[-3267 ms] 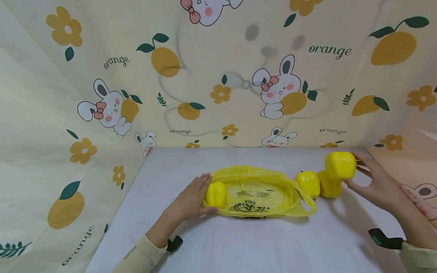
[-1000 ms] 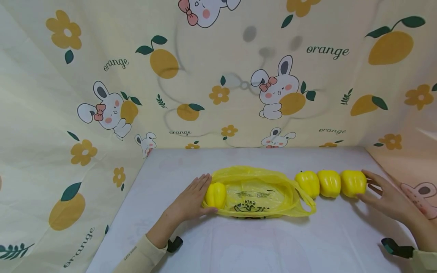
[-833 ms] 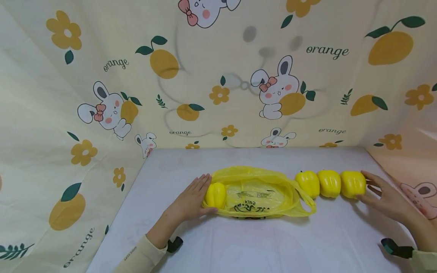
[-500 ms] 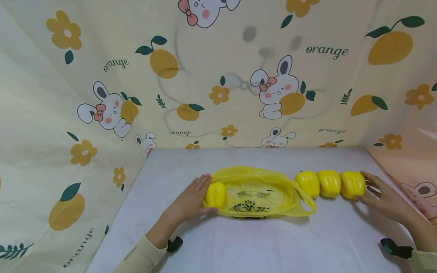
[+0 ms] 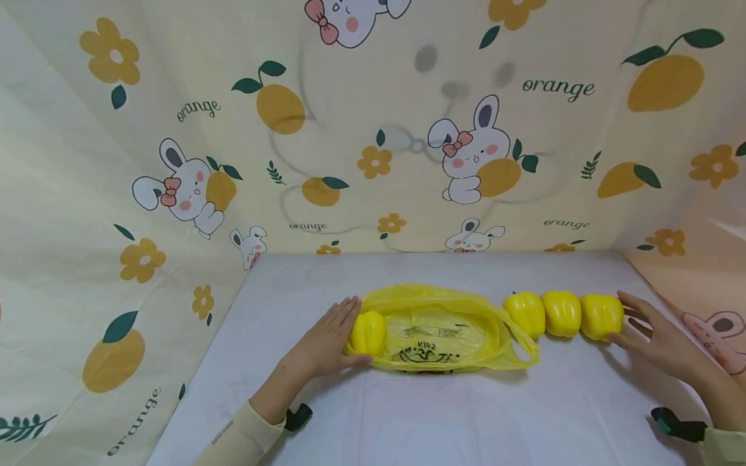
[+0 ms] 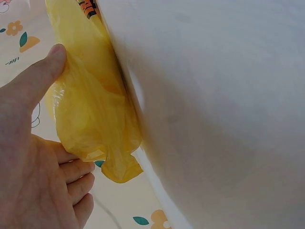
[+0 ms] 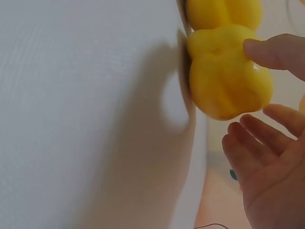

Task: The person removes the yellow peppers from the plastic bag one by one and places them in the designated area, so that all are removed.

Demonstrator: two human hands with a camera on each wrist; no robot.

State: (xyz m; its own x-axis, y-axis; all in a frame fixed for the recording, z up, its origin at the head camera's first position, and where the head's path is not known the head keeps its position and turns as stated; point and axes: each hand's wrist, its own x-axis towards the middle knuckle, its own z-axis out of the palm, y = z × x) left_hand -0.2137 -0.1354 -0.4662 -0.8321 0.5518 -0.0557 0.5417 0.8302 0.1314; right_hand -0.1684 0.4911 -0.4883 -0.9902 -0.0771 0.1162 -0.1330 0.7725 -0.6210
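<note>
Right-end pepper (image 5: 602, 317) now down, making three in line; right hand (image 5: 663, 342) wide against it, left hand (image 5: 323, 342) wide against bag (image 5: 428, 295).

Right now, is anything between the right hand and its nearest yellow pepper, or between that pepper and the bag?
Nothing visible separates the right hand from the end pepper; two more peppers stand between it and the bag.
</note>
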